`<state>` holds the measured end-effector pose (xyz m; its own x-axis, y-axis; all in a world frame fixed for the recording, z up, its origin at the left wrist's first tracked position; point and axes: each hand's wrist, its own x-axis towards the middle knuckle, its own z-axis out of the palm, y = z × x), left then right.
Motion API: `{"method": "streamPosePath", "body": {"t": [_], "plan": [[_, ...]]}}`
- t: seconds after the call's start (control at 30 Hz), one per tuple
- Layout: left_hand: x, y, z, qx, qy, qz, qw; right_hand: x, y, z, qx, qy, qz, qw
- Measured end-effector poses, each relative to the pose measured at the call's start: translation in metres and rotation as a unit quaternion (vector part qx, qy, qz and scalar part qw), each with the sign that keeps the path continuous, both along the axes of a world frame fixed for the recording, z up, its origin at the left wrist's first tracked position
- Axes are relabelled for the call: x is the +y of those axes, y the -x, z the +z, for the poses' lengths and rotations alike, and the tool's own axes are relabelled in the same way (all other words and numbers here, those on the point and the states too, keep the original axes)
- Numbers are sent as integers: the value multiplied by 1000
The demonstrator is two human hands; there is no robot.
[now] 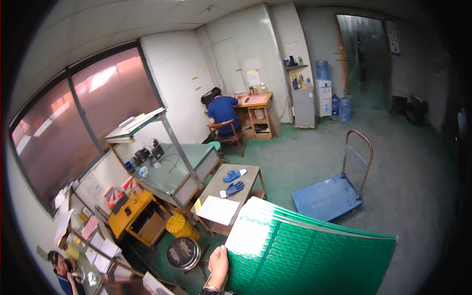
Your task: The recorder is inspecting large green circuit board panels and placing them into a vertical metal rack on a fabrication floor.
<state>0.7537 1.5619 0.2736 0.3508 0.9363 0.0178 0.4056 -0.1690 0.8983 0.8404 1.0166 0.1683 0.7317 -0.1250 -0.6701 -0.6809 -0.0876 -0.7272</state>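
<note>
A stack of large green printed circuit board panels (314, 255) is held up in front of me at the lower right, slightly bowed, with glare on its upper left corner. My left hand (218, 268) is closed on the stack's left edge, thumb up, with a dark band at the wrist. My right hand is out of view. Just beyond the stack stands a small grey table (250, 177). On it lie two blue work gloves (233, 189) with white cuffs and a white sheet of paper (217, 210).
A blue platform trolley (324, 196) stands on the green floor ahead right. Left are a round stool (184, 253), a yellow drum (182, 227), a yellow desk (130, 214) and a glass-topped bench (172, 169). One person (225, 115) sits at a far desk, another (64, 275) at lower left.
</note>
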Motion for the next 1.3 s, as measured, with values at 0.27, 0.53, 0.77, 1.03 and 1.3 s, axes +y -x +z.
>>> {"method": "streamPosePath", "body": {"t": [0.27,0.53,0.77,1.03,1.3], "plan": [[168,-97,-64,153,53,-103,981,193,64,62,38,91,-144,985],[257,-168,-84,263,20,-281,923,334,127,104,71,140,-286,945],[251,-195,-113,313,34,-376,871,393,165,126,155,181,-328,914],[265,-174,-163,297,17,-410,862,384,225,34,169,99,-375,906],[348,-178,-221,262,13,-435,861,442,307,-121,34,19,-430,902]]}}
